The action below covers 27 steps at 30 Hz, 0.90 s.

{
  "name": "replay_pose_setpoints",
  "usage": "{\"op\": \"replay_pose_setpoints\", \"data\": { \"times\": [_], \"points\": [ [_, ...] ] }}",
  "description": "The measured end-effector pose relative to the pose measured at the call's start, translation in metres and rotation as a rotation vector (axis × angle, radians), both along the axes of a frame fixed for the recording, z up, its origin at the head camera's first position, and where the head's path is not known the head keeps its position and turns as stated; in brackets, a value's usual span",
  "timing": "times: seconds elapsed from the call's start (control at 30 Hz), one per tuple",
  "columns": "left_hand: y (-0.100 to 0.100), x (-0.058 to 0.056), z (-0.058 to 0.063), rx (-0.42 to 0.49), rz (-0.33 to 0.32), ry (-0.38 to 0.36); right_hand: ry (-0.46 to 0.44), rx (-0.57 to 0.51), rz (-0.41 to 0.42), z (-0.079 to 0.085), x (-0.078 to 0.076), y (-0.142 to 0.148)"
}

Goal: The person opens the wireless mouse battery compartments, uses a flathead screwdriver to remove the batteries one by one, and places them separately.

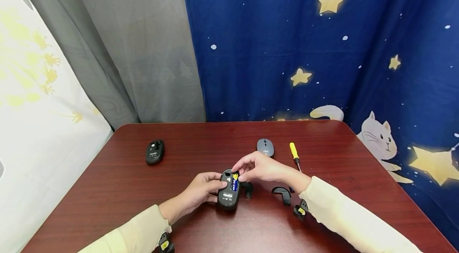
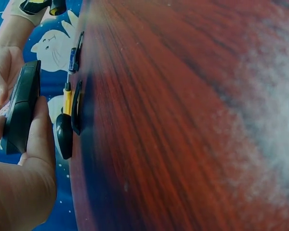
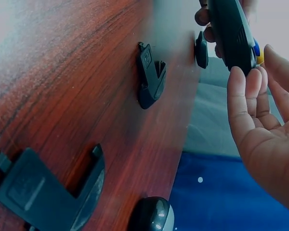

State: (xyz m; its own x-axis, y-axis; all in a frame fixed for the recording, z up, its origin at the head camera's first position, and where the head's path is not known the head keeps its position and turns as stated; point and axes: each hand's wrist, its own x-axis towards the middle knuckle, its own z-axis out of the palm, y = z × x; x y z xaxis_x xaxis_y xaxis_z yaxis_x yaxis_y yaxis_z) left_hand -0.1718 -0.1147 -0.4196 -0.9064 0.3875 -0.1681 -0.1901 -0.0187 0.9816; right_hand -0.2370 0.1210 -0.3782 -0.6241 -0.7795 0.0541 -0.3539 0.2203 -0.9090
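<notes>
Half-closed left hand (image 1: 203, 188) around black mouse (image 1: 228, 200)

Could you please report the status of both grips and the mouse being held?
Left grip holding black mouse, underside up, uncovered. Right grip pinching battery by its yellow end. Nothing blocking seen; one loose cover right of mouse, another farther right.

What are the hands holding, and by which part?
The left hand holds the upturned black mouse by its left long side. The right hand is at the blue battery; whether it grips cannot be told.
</notes>
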Motion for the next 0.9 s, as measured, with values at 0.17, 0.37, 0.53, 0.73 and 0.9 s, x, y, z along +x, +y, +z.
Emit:
{"op": "replay_pose_setpoints", "data": {
  "times": [0.17,0.37,0.53,0.73,0.9],
  "points": [
    [-0.0004,0.0014,0.0006,-0.013,0.001,-0.004,0.042,0.041,0.013,0.0023,0.0012,-0.0020],
    [-0.0006,0.0030,0.0019,0.005,-0.016,-0.001,0.090,0.100,0.018,0.0052,0.0026,-0.0038],
    [-0.0006,0.0036,0.0025,0.015,-0.018,-0.003,0.110,0.133,0.017,0.0080,0.0037,-0.0051],
    [-0.0008,0.0031,0.0025,0.001,-0.017,-0.010,0.121,0.151,0.042,0.0091,0.0026,-0.0061],
    [-0.0008,0.0029,0.0026,-0.009,-0.019,-0.017,0.092,0.153,0.042,0.0098,0.0028,-0.0064]
  ]
}}
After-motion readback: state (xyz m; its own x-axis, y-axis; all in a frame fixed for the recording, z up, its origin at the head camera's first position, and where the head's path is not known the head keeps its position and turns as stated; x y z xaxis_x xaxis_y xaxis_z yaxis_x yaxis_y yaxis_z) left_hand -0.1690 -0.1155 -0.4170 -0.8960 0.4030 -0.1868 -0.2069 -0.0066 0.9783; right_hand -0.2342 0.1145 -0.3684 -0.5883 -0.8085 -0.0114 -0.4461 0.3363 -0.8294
